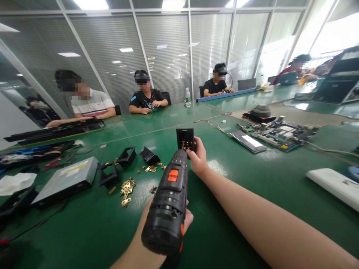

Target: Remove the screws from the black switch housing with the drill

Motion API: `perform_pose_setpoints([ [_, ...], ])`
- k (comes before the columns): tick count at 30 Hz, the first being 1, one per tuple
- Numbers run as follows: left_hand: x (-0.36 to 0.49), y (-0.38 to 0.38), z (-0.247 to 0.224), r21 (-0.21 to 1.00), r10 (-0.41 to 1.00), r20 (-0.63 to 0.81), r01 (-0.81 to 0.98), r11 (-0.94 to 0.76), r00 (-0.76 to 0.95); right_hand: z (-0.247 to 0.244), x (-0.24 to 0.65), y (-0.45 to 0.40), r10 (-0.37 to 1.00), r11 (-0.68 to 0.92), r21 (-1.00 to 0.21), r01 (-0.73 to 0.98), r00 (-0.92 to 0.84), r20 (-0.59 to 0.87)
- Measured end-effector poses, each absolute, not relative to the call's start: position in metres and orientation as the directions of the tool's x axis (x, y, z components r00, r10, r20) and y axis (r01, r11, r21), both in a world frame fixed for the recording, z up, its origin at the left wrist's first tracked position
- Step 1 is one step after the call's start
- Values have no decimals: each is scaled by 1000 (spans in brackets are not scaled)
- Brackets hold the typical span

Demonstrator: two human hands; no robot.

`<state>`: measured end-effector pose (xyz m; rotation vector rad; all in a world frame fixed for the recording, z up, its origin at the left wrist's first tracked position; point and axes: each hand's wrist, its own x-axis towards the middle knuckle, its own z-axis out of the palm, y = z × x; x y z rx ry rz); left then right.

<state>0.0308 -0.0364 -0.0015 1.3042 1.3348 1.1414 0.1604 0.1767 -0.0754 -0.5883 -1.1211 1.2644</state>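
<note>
My left hand [188, 217] is wrapped round the handle of a black cordless drill [171, 194] with an orange switch on top; the drill body hides most of that hand. Its bit points away from me into a small square black plastic housing [185, 135] with brass-coloured parts inside. My right hand [199, 156] grips this housing by its right side and lower edge, above the table. Whether the bit touches a screw is too small to tell. Left of the drill lie a pile of brass plates [127, 190] and several small screws [153, 189].
Black plastic frames [126, 156] and a silver disc drive [68, 177] lie to the left on the green table [235, 239]. On the right are a circuit board [283, 132], a flat grey pack [248, 141] and a white device [333, 186]. Several people sit across the table.
</note>
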Motion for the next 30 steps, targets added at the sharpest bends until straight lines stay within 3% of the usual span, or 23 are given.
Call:
perform_pose_setpoints([
  [2, 31, -38, -3, 992, 999, -30, 123, 32, -14, -75, 162, 177, 890, 448, -836, -317, 68, 452],
  [4, 29, -37, -6, 994, 999, -53, 99, 54, -13, -75, 161, 177, 856, 516, -822, -242, 114, 504],
  [14, 22, -24, -24, 997, 987, -53, -42, 60, 151, -89, 157, 192, 854, 521, -840, -153, 84, 514],
  [21, 25, -19, -10, 999, 988, -26, 40, 20, 154, -93, 159, 197, 842, 539, -837, -99, 84, 533],
  [25, 26, -18, -12, 995, 994, -35, 98, 24, 106, -91, 157, 198, 849, 528, -842, -113, 62, 524],
  [30, 31, -14, -38, 997, 996, -24, 71, 30, -81, -91, 154, 199, 872, 483, -860, -165, 6, 489],
])
